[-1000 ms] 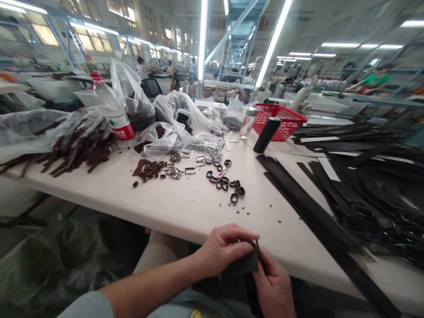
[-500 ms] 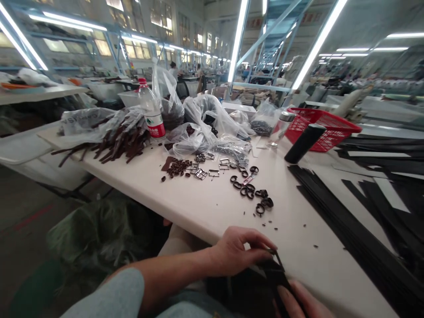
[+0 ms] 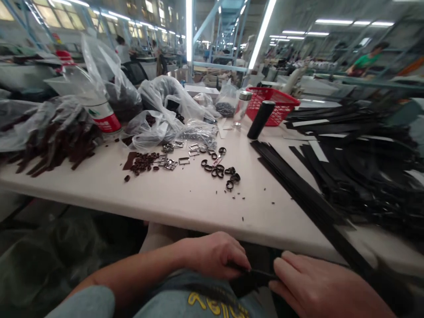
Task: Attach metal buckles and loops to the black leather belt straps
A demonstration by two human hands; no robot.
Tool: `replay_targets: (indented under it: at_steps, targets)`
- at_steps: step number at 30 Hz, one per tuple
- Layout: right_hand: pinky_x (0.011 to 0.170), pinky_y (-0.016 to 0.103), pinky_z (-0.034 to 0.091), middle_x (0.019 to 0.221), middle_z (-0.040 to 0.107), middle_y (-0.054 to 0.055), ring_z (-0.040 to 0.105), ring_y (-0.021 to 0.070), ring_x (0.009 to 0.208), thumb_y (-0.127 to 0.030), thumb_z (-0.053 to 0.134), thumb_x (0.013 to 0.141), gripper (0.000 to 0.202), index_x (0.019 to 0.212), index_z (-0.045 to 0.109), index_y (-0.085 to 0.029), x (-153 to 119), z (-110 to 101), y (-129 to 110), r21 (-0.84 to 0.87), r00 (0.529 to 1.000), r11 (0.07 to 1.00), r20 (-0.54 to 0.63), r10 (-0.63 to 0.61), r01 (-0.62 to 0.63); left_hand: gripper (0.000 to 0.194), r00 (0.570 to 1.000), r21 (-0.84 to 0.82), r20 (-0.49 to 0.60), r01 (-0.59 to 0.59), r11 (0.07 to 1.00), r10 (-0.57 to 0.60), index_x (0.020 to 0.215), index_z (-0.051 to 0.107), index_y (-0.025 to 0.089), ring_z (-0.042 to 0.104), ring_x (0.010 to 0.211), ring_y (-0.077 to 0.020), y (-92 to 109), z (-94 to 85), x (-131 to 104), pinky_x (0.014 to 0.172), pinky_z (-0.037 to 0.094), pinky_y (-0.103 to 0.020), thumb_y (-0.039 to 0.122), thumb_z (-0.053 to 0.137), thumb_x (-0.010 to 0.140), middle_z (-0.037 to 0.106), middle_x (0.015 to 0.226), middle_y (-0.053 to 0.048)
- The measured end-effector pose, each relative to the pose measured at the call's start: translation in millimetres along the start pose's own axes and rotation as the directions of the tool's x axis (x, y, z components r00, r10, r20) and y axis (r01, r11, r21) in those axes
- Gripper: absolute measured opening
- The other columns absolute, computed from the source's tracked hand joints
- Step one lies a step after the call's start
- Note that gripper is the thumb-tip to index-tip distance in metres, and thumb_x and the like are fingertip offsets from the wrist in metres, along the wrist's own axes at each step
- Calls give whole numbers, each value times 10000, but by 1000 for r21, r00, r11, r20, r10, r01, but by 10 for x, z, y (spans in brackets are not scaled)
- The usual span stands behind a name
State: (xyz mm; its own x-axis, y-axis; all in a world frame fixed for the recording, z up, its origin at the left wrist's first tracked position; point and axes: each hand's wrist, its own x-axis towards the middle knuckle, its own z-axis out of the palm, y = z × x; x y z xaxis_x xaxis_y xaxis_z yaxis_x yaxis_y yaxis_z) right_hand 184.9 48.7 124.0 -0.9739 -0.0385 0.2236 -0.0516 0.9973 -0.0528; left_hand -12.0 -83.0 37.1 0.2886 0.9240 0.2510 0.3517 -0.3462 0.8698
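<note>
My left hand [image 3: 215, 255] is closed, its fingers pinching one end of a black strap [image 3: 247, 282] below the table's front edge. Fingers and thumb of my right hand [image 3: 318, 280] are closed on the same strap farther right. Most of the strap lies in shadow over my lap, partly covered by the hands. Beyond them, on the white table [image 3: 185, 196], are black loops [image 3: 217, 170], several tiny dark bits [image 3: 236, 196], metal frame buckles [image 3: 170, 164] and a heap of small brown loops [image 3: 144, 164].
Long black straps [image 3: 291, 181] cover the right side. A black cylinder [image 3: 261, 119], a clear bottle [image 3: 241, 108] and a red basket [image 3: 273, 104] stand behind. Plastic bags [image 3: 162, 110], a red-labelled bottle [image 3: 106, 117] and brown strips [image 3: 59, 137] fill the left. People sit far back.
The view has swung to the right. The strap has turned from slanting down to lying nearly level, and my right hand has come further into view, still holding it.
</note>
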Motion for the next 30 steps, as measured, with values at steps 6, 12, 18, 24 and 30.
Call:
replay_targets:
  at_steps: [6,12,18,24,30]
  targets:
    - [949,408,467,1058,733,90,695,226,935,-113,415,975,260,967,662,-192,406,-216,165,-156,956,988,-289,-54,8,252,917,-410,-264,173,895,-298,774,692,124,494,594,-119,77,26,152,572,411,-220,341,603,866,585,651,-24]
    - [821,324,546,1004,731,66,703,211,897,-281,613,914,188,1067,664,-184,228,345,371,474,826,804,-240,510,-359,225,706,-696,-425,146,703,-567,738,737,137,507,631,-121,33,29,334,621,422,-217,361,737,728,632,659,-9]
    - [879,349,533,1094,714,78,654,235,981,-425,618,905,351,1156,674,-187,267,842,115,931,840,284,42,540,-229,167,684,-706,-478,74,705,-551,780,756,155,535,684,-135,-60,189,434,689,460,-238,318,738,748,659,695,-6]
    - [611,236,487,990,719,69,619,158,759,-512,643,869,414,1104,711,-178,336,1002,-86,988,643,-94,153,751,-126,232,654,-715,-462,124,688,-598,793,735,137,503,625,-104,-54,356,489,630,442,-220,367,751,771,609,660,10]
    - [469,185,361,879,717,57,507,83,574,-503,706,819,368,987,752,-180,416,1009,-104,953,510,-302,247,824,27,236,653,-751,-427,129,647,-625,783,700,130,510,607,-84,-151,422,556,618,425,-201,362,735,810,609,654,16]
